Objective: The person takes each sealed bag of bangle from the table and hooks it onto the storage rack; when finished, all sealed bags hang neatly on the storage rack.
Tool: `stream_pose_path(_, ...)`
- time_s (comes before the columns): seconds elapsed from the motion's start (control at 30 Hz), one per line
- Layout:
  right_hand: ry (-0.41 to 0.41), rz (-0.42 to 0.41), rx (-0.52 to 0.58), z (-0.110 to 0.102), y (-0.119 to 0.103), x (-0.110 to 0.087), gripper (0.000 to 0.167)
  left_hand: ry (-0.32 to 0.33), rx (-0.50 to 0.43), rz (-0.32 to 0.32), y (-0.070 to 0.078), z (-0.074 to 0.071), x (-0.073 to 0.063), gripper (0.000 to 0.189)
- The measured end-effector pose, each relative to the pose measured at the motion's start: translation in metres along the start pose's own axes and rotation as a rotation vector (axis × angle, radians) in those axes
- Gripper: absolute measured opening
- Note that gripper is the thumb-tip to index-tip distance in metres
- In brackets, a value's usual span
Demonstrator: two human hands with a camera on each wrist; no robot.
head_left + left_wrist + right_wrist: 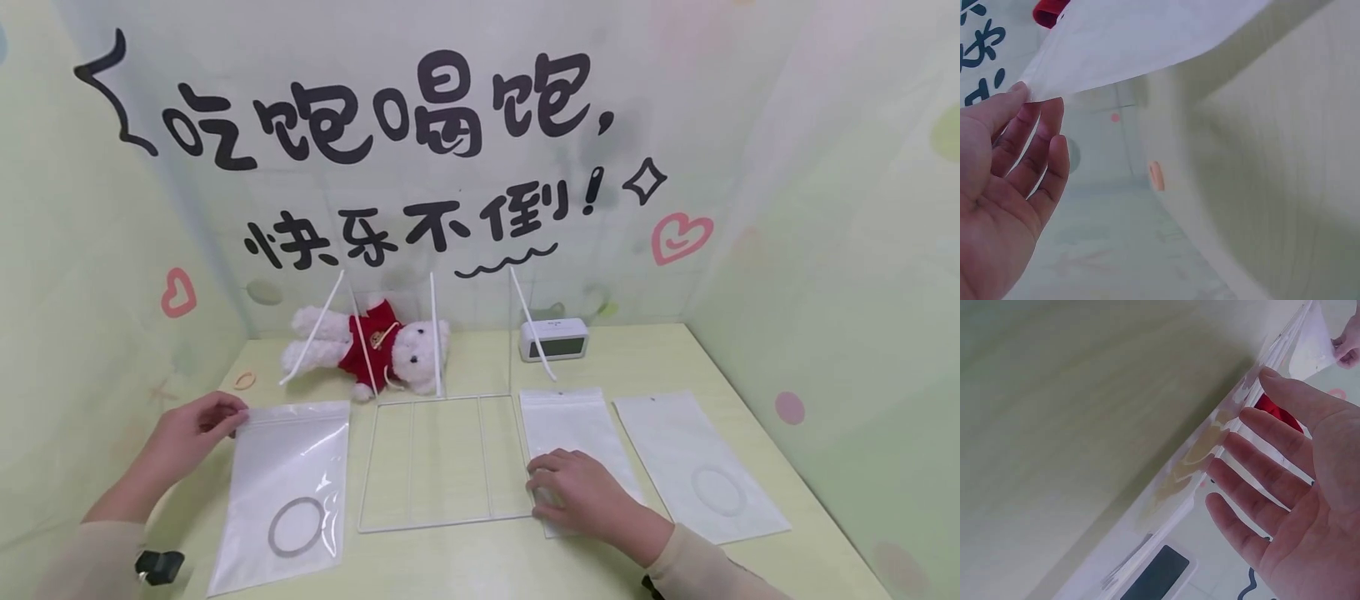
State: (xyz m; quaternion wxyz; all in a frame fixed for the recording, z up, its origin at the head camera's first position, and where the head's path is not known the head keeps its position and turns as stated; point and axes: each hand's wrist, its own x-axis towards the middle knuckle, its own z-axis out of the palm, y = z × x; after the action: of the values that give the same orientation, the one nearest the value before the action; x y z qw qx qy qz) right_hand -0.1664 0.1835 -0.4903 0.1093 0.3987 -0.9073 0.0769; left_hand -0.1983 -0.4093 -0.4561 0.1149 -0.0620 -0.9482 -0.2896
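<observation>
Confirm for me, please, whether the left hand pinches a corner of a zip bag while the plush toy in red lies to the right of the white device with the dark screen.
One slip: the plush toy in red lies to the left of the white device, as the head view shows; the left hand does pinch the zip bag.

The back wall (pixel 450 181) reads "吃饱喝饱,快乐不倒!" in black.

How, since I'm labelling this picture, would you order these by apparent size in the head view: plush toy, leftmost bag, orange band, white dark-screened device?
1. Leftmost bag, which lies nearest the camera
2. Plush toy
3. White dark-screened device
4. Orange band
</observation>
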Motion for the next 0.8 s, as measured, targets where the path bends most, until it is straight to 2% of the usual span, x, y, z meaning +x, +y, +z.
stream_pose_path(0.2,0.001,0.018,0.019,-0.001,-0.002,0.001,0.022,0.051,-0.019,0.045,0.013,-0.006,-0.009,0.009)
stream_pose_path(0.5,0.050,-0.010,0.014,-0.001,0.001,0.000,0.023,0.097,-0.015,0.077,0.024,-0.010,-0.012,0.011)
stream_pose_path(0.67,0.049,-0.010,0.017,0.000,0.000,0.000,0.022,0.125,-0.026,0.066,0.032,-0.016,-0.017,0.012)
stream_pose_path(0.8,0.036,0.006,0.015,-0.001,-0.001,0.000,0.022,0.155,-0.025,0.101,0.041,-0.020,-0.020,0.013)
